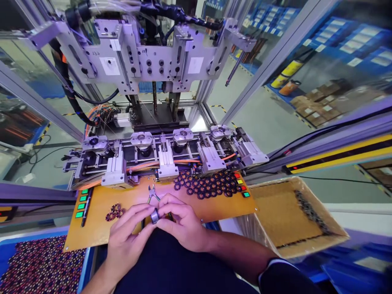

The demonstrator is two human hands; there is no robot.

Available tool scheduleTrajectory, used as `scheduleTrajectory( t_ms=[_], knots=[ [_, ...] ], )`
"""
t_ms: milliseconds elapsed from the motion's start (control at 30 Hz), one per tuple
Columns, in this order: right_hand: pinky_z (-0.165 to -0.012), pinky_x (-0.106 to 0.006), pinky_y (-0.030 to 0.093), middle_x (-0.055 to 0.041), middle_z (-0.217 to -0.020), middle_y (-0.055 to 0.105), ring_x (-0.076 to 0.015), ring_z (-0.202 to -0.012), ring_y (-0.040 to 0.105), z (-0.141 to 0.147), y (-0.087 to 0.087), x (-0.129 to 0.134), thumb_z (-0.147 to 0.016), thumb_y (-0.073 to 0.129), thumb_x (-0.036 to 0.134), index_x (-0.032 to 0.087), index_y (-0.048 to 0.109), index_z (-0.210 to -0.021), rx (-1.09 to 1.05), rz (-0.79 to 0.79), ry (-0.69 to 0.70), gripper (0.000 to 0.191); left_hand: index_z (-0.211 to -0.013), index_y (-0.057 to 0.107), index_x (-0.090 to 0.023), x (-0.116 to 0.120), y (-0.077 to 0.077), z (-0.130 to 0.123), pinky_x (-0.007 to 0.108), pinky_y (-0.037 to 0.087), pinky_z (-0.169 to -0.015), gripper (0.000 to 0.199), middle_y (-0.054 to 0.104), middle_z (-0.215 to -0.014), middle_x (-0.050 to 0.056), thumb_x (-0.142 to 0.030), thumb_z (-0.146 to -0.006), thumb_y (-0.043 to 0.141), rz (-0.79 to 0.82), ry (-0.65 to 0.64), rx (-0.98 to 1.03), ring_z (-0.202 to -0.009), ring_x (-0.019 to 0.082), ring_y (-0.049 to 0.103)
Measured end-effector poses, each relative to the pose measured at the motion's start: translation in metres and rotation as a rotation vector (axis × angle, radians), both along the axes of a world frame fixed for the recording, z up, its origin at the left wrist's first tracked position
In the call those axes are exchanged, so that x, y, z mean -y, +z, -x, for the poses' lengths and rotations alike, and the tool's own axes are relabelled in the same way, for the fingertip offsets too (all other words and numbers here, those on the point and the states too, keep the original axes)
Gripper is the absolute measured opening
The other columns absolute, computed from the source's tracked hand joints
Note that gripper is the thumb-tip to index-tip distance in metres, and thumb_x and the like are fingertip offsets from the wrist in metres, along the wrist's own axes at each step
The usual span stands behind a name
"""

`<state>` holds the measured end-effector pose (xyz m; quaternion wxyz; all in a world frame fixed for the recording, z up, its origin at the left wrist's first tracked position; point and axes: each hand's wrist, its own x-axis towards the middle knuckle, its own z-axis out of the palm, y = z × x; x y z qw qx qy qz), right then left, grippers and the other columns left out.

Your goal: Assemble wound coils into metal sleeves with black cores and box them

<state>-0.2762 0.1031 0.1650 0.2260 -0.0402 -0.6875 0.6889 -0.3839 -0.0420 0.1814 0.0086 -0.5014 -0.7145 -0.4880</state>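
Note:
Between the fingertips of both hands, close to my body, is a small metallic ring-shaped part [155, 216]. My left hand [130, 232] pinches it from the left, and my right hand [180, 224] grips its right side. Just beyond the fingers lies a pair of side cutters [152, 192] on the orange work board [92, 232], jaws pointing away and handles partly hidden by my hands. A few copper-wound rings [115, 212] rest to the left of my left hand. Many dark wound rings [208, 184] are spread on the board to the right.
A machine with a row of clamping fixtures [168, 161] stands behind the board. Green buttons [80, 214] and a black pen [86, 208] are at left. A blue bin [87, 261] full of small parts sits lower left; a cardboard box [272, 204] stands at right.

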Motion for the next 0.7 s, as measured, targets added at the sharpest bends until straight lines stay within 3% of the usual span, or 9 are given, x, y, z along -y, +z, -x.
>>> scheduleTrajectory(
  t_ms=[100,167,300,367,533,700],
  knots=[
    [-0.087,-0.031,0.055,-0.0059,-0.099,0.063,-0.0147,-0.095,0.064,0.011,0.013,-0.018,-0.093,0.068,0.027,0.018,0.071,-0.092,-0.025,-0.118,0.047,0.01,-0.118,0.068,-0.023,0.012,-0.012,0.006,0.028,0.061,-0.082,0.033,0.075,-0.105,0.006,-0.019,-0.086,0.074,0.01,0.089,-0.042,-0.091,0.017,0.073],
    [-0.09,-0.032,0.056,-0.0083,-0.107,0.065,-0.0152,-0.099,0.065,0.029,0.027,-0.042,-0.094,0.066,0.022,0.016,0.072,-0.092,-0.096,-0.283,0.077,0.008,-0.12,0.067,-0.022,0.026,-0.029,0.013,0.032,0.06,-0.087,0.038,0.075,-0.107,0.007,-0.024,-0.083,0.077,0.021,0.265,-0.046,-0.093,0.019,0.072],
    [-0.093,-0.035,0.055,-0.0105,-0.109,0.068,-0.0168,-0.101,0.065,0.09,0.055,-0.099,-0.094,0.063,0.015,0.011,0.072,-0.092,-0.087,-0.802,0.003,0.01,-0.12,0.065,-0.019,0.053,-0.072,0.033,0.048,0.05,-0.105,0.043,0.072,-0.115,0.012,-0.04,-0.083,0.074,0.048,0.654,-0.022,-0.112,0.028,0.067],
    [-0.095,-0.037,0.053,-0.0122,-0.107,0.068,-0.019,-0.102,0.065,0.126,0.061,-0.119,-0.092,0.064,0.011,0.008,0.073,-0.09,-0.03,-0.909,-0.008,0.009,-0.127,0.061,-0.015,0.061,-0.091,0.039,0.056,0.042,-0.111,0.051,0.067,-0.124,0.017,-0.045,-0.086,0.067,0.058,0.748,0.013,-0.124,0.033,0.06],
    [-0.098,-0.036,0.051,-0.0121,-0.114,0.068,-0.0205,-0.106,0.064,0.194,0.053,-0.134,-0.09,0.061,0.006,0.009,0.074,-0.087,0.051,-1.051,0.078,0.014,-0.138,0.053,-0.015,0.066,-0.123,0.043,0.059,0.043,-0.11,0.062,0.061,-0.135,0.02,-0.053,-0.089,0.059,0.106,0.843,0.23,-0.125,0.036,0.059],
    [-0.098,-0.037,0.048,-0.013,-0.115,0.068,-0.0217,-0.105,0.062,0.207,0.042,-0.134,-0.092,0.056,0.007,0.009,0.074,-0.09,0.099,-1.168,0.142,0.018,-0.142,0.049,-0.016,0.07,-0.138,0.044,0.054,0.045,-0.111,0.066,0.058,-0.142,0.021,-0.056,-0.089,0.057,0.075,0.783,0.409,-0.127,0.034,0.06]
  ],
)
